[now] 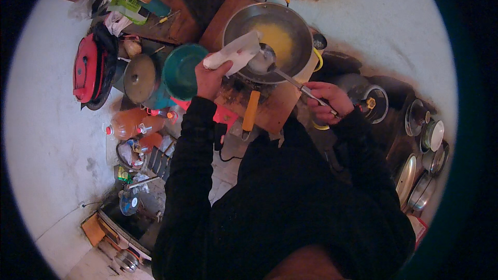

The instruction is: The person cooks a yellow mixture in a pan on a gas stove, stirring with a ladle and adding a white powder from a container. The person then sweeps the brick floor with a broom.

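Observation:
My left hand holds a white packet, perhaps paper or soft plastic, tilted over the left rim of a wide metal pan. Beside the packet's end, a metal ladle has its bowl over the pan with something pale in it. My right hand grips the ladle's handle. Yellowish contents show in the pan, which has a long orange-yellow handle and side loops. Just left of my left hand is a green basin.
A lidded pot and a red appliance stand at the left, above bottles of orange-brown liquid. A gas cylinder with a yellow valve is at the right, near several lids and metal pans.

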A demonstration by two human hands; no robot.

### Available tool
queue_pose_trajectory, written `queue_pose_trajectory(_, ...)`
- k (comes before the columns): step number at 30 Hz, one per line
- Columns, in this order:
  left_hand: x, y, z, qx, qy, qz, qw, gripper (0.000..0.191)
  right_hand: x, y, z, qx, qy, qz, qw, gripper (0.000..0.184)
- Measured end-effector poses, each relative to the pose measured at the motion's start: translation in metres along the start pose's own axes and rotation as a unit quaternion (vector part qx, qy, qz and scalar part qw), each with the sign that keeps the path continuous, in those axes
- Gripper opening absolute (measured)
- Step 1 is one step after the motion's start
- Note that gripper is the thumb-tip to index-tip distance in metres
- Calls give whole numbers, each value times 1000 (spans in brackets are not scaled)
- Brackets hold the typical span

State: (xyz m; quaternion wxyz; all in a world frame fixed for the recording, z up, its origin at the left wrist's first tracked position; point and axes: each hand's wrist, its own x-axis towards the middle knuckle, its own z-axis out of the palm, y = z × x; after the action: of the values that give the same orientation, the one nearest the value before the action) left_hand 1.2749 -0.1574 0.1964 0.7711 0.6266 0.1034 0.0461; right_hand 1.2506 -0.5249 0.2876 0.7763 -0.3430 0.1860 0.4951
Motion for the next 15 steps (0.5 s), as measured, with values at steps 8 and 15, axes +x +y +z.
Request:
queue_pose_trajectory(8, -2, 4, -4, 26, 1, 0, 1000, 37, 3, 1, -6, 72, -65, 31, 995, 27)
queue_pose_trajectory(15, -4, 9, -4, 26, -5, -12, 1000, 35, 3, -1, -7, 97, -110, 46, 988, 25)
